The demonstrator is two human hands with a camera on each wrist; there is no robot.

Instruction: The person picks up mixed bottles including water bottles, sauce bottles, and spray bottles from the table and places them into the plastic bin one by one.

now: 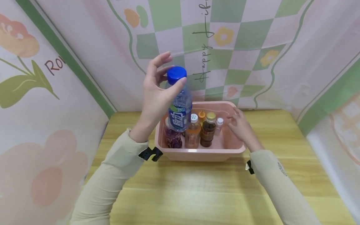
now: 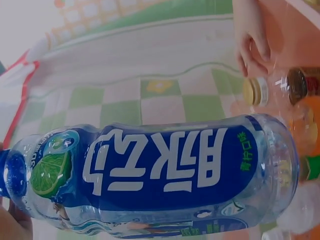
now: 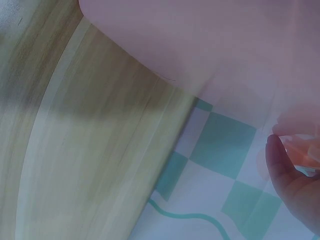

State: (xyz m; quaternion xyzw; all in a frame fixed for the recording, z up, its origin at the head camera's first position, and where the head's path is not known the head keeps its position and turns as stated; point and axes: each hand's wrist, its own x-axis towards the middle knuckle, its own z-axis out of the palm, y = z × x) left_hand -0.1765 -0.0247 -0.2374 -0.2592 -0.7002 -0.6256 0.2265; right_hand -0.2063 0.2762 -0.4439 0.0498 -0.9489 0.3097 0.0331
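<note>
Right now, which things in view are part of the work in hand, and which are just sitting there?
In use:
blue-capped bottle, held up by the left hand
pink bin, its right rim under the right hand

Sitting by:
orange drink bottle
dark sauce bottle
small white-capped bottle
wooden table

Your surface [image 1: 197, 190] is light yellow wood-grain, strips running left to right, walled by floral checkered cloth. Only a pink plastic bin [image 1: 197, 153] sits directly on it, toward the back middle. Your sleeves hang above the front.

Bright even light, blurred wrist views
</note>
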